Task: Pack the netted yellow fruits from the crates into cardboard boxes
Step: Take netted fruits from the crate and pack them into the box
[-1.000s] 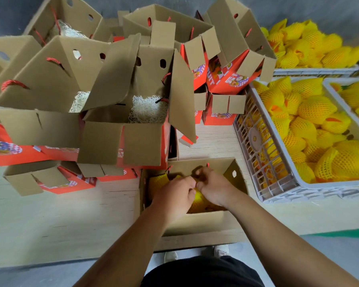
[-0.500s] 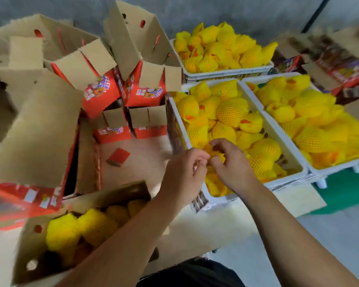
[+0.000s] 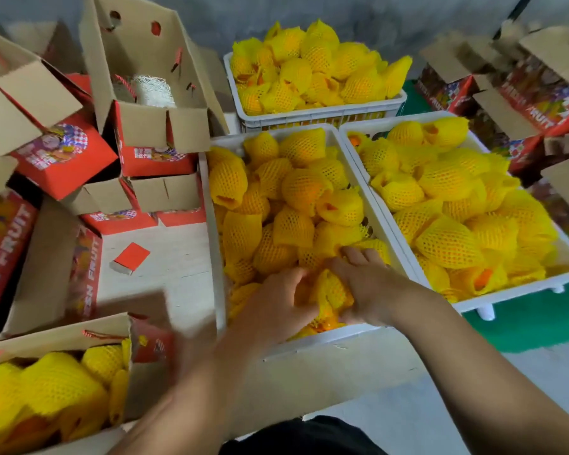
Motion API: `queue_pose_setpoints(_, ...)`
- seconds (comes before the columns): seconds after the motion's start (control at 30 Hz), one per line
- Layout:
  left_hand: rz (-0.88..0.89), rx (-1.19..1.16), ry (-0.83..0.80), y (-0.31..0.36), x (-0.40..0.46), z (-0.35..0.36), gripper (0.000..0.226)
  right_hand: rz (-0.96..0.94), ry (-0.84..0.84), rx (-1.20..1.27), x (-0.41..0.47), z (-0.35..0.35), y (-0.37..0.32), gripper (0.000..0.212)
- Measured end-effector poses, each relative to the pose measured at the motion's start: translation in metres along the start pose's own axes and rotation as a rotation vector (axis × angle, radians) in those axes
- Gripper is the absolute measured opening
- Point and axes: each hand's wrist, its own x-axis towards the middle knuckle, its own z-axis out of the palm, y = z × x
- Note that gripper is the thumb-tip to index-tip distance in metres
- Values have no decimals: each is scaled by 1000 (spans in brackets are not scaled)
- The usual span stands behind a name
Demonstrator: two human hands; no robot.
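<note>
Setting: a grey wall (image 3: 358, 14) rises behind a pale wood-grain tabletop (image 3: 165, 244). Beyond its near edge lies a light grey floor (image 3: 408, 421) with a green mat (image 3: 523, 326) at right.

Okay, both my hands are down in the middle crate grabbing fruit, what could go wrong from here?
Both hands grip one netted fruit buried in the middle crate; lifting may loosen its net or tumble neighbouring fruit. The open box at lower left already looks nearly full, so forcing more in could bruise fruit.
</note>
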Motion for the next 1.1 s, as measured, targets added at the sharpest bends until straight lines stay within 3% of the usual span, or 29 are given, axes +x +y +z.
queue_pose_setpoints(0.1, 115, 259, -111, 8, 5, -4, 77, -50, -30, 85, -1, 2, 16, 115)
queue_pose_setpoints(0.2, 12, 278, -163, 16, 18, 5, 98, -87, -23, 28, 4, -3, 25, 111)
queue_pose_setpoints(0.33, -121, 381, -206, 19, 28, 25, 99, -142, 171, -96, 8, 5, 23, 92)
queue_pose_setpoints(0.5, -184, 421, -251, 19, 31, 29, 94, -240, 311, 112, 8, 27, 40, 91)
queue_pose_setpoints(0.63, -79, 162, -131, 18, 24, 21, 78, -265, 462, 422, 5, 35, 54, 88)
queue_pose_setpoints(0.73, -94, -7, 10, 21, 17, 17, 73, -221, 489, 648, 4, 42, 53, 86)
queue_pose_setpoints(0.83, -181, -189, 86, 17, 12, 11, 78, -230, 547, 851, 5, 44, 51, 81)
queue_pose_setpoints(0.9, -242, -397, 160, 18, 8, 5, 65, -210, 590, 1005, 7, 40, 46, 75)
queue_pose_setpoints(1.0, -405, -852, 324, 24, 9, -3, 36, -182, 606, 1256, 11, 33, 35, 70)
queue_pose_setpoints(1.1, -596, -1268, 308, 30, 13, -11, 31, -225, 539, 1408, 11, 29, 22, 64)
